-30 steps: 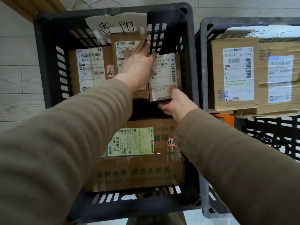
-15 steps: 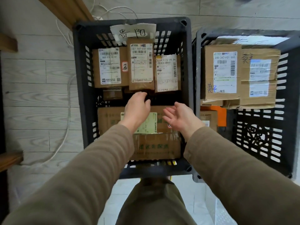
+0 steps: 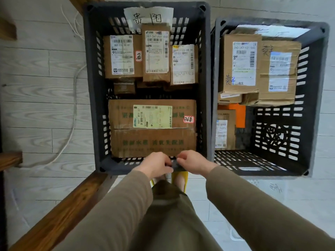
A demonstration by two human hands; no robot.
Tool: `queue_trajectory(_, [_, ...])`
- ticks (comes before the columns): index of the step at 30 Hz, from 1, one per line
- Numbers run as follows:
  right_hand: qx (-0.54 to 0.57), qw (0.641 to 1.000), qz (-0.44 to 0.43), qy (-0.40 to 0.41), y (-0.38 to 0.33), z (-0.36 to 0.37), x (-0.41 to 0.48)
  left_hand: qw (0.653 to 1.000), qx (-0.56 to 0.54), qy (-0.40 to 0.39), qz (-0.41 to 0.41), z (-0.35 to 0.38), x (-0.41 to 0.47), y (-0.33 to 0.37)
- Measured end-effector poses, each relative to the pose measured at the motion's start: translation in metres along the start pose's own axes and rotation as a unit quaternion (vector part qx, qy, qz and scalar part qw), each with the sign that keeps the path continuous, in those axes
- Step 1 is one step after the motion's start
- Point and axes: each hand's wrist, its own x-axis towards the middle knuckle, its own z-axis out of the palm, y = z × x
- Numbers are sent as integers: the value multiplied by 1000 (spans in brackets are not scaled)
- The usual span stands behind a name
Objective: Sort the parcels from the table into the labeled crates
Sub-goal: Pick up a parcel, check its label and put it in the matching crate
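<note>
Pale plank floor below you

Your grey-white floor (image 3: pixel 36 91) carries a loose white cable (image 3: pixel 74 98) on the left (soft, even light); a brown wooden beam (image 3: pixel 59 209) slants lower left, white tiles (image 3: pixel 272 207) lower right.

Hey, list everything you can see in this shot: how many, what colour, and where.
left crate: one, black, on the floor, white paper label on far rim
right crate: one, black, beside it on the right
upright parcels: three, brown, far end of left crate
large carton: one, brown, near end of left crate
brown parcels: at least five, right crate, mostly far end
orange box: one, right crate, below those
cable: one, white, floor at left
wooden beams: several, brown, left edge
shoes: two, yellow, below left crate
left hand, right hand: fingers curled at left crate's near rim; grip unclear
</note>
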Motion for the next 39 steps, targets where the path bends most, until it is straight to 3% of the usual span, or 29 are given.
queue_trajectory(10, [-23,1000,-5,-11,15,11,2,998,-12,69,9,17,6,1])
queue_trajectory(39, [45,999,10,-29,24,29,1,999,18,27,-5,33,2,-7])
